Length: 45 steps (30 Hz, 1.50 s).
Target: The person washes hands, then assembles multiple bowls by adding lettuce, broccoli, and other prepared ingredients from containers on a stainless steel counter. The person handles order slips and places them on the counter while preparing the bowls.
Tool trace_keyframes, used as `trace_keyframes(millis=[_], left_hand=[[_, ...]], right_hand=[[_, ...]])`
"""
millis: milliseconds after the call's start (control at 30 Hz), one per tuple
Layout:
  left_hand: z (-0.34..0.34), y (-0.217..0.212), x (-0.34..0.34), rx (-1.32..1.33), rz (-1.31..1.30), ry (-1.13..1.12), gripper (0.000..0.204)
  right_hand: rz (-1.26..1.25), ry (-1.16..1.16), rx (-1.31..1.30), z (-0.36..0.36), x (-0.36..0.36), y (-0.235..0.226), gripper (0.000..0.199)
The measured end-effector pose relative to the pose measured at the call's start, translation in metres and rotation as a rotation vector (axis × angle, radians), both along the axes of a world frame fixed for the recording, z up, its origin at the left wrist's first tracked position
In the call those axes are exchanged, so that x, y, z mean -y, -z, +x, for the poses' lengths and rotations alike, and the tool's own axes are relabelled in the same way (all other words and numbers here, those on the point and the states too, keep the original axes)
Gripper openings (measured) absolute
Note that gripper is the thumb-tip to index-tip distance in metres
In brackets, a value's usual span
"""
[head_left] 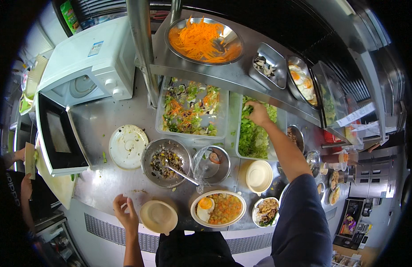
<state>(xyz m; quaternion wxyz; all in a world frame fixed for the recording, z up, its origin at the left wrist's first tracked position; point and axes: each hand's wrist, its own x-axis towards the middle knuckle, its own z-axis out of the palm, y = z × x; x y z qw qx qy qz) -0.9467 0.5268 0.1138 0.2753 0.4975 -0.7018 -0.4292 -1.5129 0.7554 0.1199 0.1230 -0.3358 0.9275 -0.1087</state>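
My right hand (pixel 259 114) reaches into a clear plastic tub of green lettuce (pixel 255 140), its fingers closed on some shredded leaves. My left hand (pixel 125 212) hovers by the front edge of the counter, fingers loosely curled and apart, holding nothing. Just right of it stands an empty beige takeaway bowl (pixel 158 216). Beside that bowl sits an oval container (pixel 218 208) of diced orange vegetables with a fried egg (pixel 206 207) on it. Another empty beige bowl (pixel 259 176) is below the lettuce tub, and a smaller bowl of rice and meat (pixel 266 212) stands near my right forearm.
A second tub (pixel 223 127) holds mixed salad. Metal bowls (pixel 166 163) stand mid-counter, one with a spoon, near a white lid (pixel 128 147). The steel shelf (pixel 215 73) carries shredded carrots (pixel 201 40). A microwave (pixel 90 66) has its door open. A co-worker's hand (pixel 26 186) is at far left.
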Motion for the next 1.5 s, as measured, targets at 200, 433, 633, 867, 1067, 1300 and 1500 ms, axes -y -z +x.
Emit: trace_keyframes(millis=[200,433,633,867,1067,1300,1500], left_hand=[[-0.056,-0.021,0.007,-0.155,0.045,0.107,0.022],[-0.173,-0.013,0.054,-0.190,-0.195,0.306,0.035],[-0.250,0.001,0.081,0.113,-0.232,0.432,0.036],[-0.239,0.007,0.070,-0.047,-0.124,0.428,0.030],[-0.205,0.009,0.072,-0.028,-0.051,0.449,0.035],[-0.197,0.013,0.067,-0.160,-0.004,0.391,0.035],[-0.195,0.005,0.068,-0.140,-0.022,0.406,0.033]], right_hand=[[-0.720,0.591,0.323,0.011,-0.040,-0.029,0.063],[-0.957,1.105,0.587,0.040,-0.056,-0.030,0.082],[-1.354,0.880,0.971,0.085,-0.018,-0.077,0.037],[-1.085,0.668,0.937,0.134,0.121,-0.055,0.043],[-0.156,-0.112,0.102,0.131,0.154,-0.006,0.074],[0.020,0.059,0.153,0.183,0.201,0.018,0.100],[0.119,-0.624,-0.039,0.199,0.204,0.023,0.104]])
